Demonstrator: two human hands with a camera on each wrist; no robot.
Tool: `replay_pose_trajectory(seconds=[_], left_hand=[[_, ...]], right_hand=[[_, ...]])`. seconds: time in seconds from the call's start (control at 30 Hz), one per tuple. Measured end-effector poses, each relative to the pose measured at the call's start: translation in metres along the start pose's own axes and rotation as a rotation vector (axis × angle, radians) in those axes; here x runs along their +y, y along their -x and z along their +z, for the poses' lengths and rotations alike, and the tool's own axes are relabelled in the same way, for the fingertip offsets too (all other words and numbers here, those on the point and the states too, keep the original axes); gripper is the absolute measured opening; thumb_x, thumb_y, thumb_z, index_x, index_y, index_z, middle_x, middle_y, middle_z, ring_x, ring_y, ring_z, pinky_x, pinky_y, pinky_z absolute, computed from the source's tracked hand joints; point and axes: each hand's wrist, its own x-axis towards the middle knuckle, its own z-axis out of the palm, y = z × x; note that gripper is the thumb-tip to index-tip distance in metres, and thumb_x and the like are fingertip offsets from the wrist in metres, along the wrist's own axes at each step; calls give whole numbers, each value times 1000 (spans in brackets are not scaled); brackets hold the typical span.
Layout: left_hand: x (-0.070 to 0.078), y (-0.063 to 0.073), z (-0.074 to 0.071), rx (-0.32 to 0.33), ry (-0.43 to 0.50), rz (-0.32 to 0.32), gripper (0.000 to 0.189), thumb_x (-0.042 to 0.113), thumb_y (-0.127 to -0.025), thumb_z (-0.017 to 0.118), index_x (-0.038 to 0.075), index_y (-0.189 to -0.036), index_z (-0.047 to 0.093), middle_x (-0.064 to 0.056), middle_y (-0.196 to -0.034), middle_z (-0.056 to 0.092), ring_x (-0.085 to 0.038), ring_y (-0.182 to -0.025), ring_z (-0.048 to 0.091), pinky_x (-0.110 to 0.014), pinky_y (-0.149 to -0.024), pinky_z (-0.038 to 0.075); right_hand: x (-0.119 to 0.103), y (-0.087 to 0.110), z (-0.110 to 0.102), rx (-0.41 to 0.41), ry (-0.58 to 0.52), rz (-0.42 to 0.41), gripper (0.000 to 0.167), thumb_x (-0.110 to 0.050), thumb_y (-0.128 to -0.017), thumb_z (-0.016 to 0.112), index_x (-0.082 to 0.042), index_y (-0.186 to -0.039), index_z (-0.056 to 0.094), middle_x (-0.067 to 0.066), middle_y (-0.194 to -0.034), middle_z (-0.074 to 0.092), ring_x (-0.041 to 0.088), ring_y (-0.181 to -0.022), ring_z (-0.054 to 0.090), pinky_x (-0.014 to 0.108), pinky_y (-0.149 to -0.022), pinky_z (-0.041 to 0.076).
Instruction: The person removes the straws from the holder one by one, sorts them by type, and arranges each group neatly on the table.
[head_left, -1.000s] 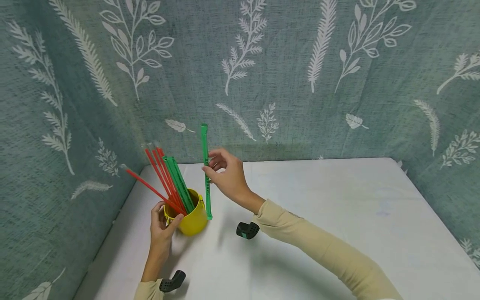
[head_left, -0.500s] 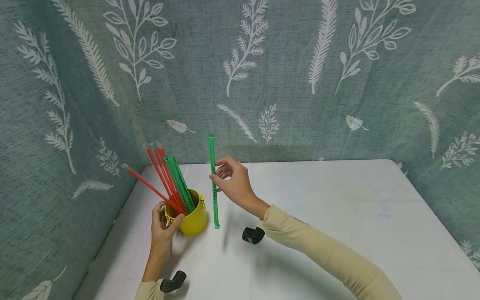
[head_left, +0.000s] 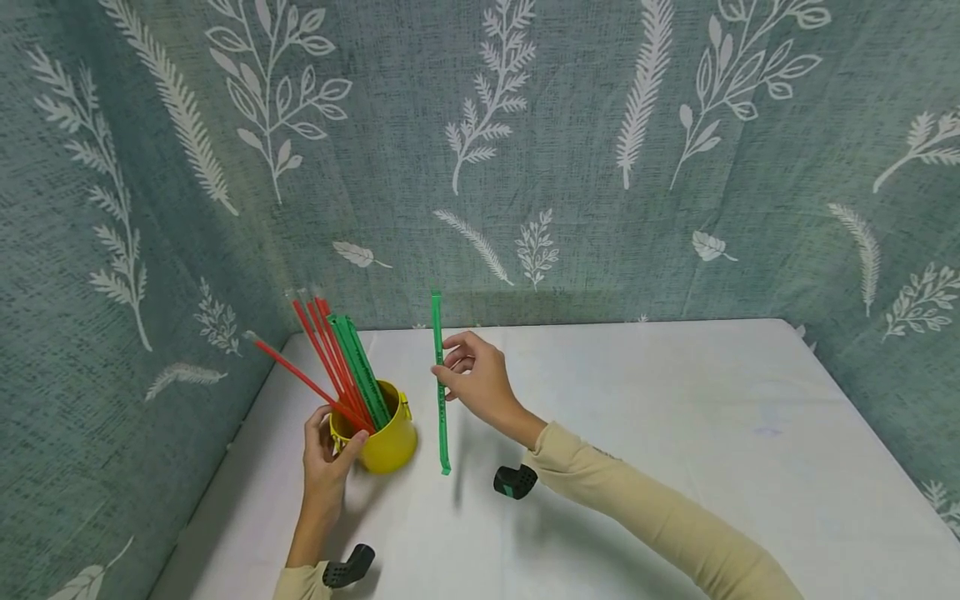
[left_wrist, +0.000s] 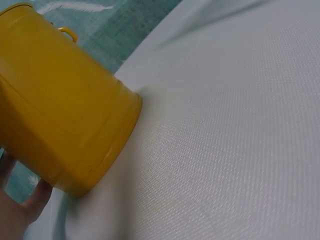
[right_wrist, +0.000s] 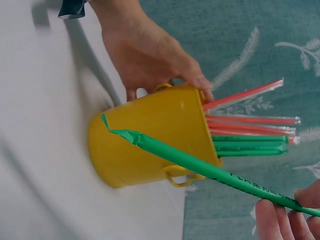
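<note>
My right hand (head_left: 480, 375) pinches a green paper-wrapped straw (head_left: 440, 383), held upright above the table in the head view. Dark print runs along the wrapper of this straw in the right wrist view. To its left stands a small yellow bucket (head_left: 390, 446) with little ear handles. My left hand (head_left: 324, 458) grips the bucket's left side, thumb at the rim. Inside the bucket lean several red straws (right_wrist: 252, 120) in clear wrappers and some green wrapped straws (head_left: 360, 367). Their lower ends are hidden by the bucket wall.
A white-covered table (head_left: 675, 433) extends to the right. Green leaf-patterned cloth (head_left: 570, 150) hangs behind it and along the left side. A black wrist device (head_left: 515, 481) sits below the right forearm, and another black device (head_left: 348, 567) is at the left wrist.
My right hand has moved right and toward me with the green straw, away from the bucket. The left hand and the bucket have stayed in place.
</note>
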Motion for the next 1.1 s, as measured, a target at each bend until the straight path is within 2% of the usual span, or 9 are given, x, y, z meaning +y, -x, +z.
replay_pose_trajectory(seconds=[0.53,0.8,0.9,1.0,1.1], left_hand=[[-5,-1,0,5,43,6,62,8,-88,63,19,-139,30,-1,-134,39,-13,-124,37,-13,-97,36],[-4,-1,4,-6,51,7,61,9,-89,62,19,-140,30,-2,-136,38,-14,-125,36,-14,-98,36],[-4,0,5,1,59,9,62,8,-89,62,19,-140,30,-3,-136,38,-15,-126,35,-14,-99,36],[-3,1,6,10,62,7,62,8,-89,62,19,-140,30,-2,-137,37,-16,-127,34,-14,-99,36],[-2,2,4,10,52,-1,62,9,-89,62,21,-140,29,-1,-138,37,-16,-129,33,-15,-100,35]], right_hand=[[23,12,-4,37,34,128,29,7,-83,65,13,-109,54,29,-88,57,49,-74,59,52,-60,55],[77,10,-1,55,47,153,30,2,-82,70,7,-109,57,22,-86,59,37,-64,61,45,-53,56],[84,12,0,53,51,157,29,0,-82,70,5,-107,57,17,-82,59,37,-64,62,40,-51,56],[88,13,1,53,64,185,28,-1,-82,71,3,-106,58,12,-80,58,29,-61,62,36,-50,55],[91,13,5,60,73,211,26,0,-82,70,3,-105,58,10,-79,58,23,-58,61,39,-51,56]])
